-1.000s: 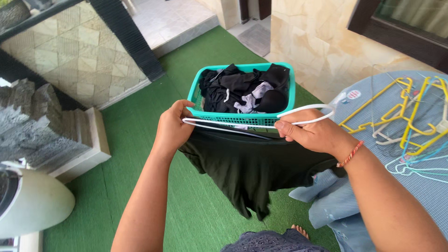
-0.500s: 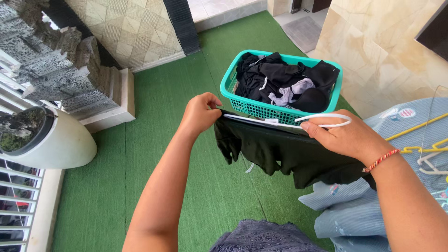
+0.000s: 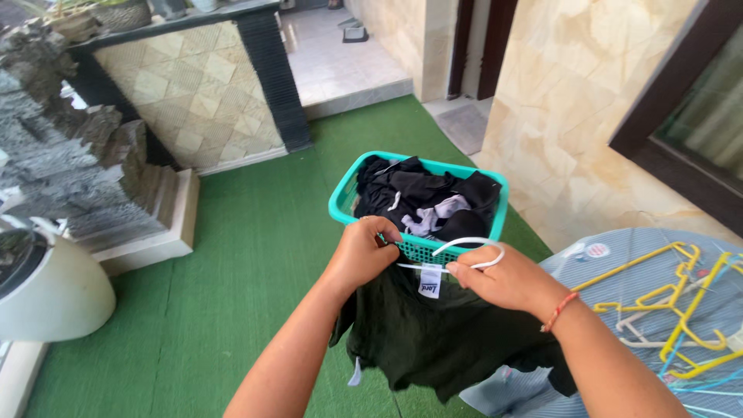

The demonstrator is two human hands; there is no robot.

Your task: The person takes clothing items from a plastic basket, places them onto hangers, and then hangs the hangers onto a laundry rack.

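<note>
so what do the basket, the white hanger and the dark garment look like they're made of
Basket: teal moulded plastic, going by its lattice wall and smooth rim. White hanger: likely plastic, thin, smooth, slightly glossy. Dark garment: soft woven or knit cloth, matte, draping in folds.

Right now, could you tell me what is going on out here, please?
A person is holding a dark garment up in front of them, with both hands at its top edge. The left hand grips the fabric, and the right hand grips the hook end of a white hanger. Just beyond stands a teal laundry basket full of dark clothes on the green turf. Yellow hangers lie on a striped table at the right.
</note>
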